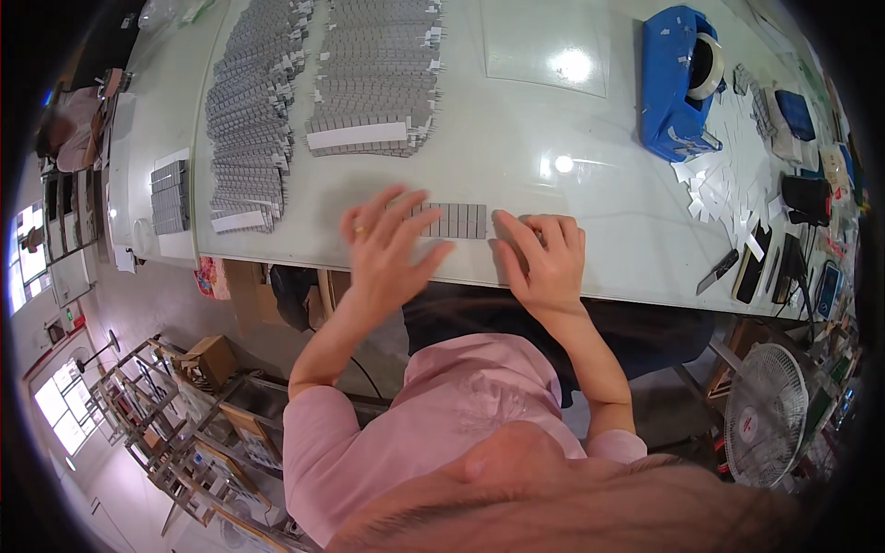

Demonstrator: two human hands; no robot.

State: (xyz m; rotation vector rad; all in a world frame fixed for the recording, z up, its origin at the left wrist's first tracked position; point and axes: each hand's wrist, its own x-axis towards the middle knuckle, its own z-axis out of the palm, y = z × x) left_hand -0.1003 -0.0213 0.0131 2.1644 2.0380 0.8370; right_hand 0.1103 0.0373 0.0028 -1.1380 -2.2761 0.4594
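Note:
A short row of narrow grey rectangular pieces (pixel 464 221), set side by side, lies flat near the front edge of the white table. My left hand (pixel 392 247) is over the row's left end with its fingers spread, hiding that part; whether the fingertips touch it I cannot tell. Just beyond the right end rests my right hand (pixel 546 256), its thumb and index finger apart and the other fingers bent. Nothing shows in either hand. Farther back, long overlapping rows of similar grey pieces (pixel 373 88) are topped at the near end by a white strip (pixel 358 135).
Another long grey stack (pixel 251 120) and a small grey bundle (pixel 170 198) lie to the left. At the right stand a blue tape dispenser (pixel 666 83), scattered white paper scraps (pixel 728 175) and a box cutter (pixel 717 272). A fan (pixel 765 415) is below the table's right side.

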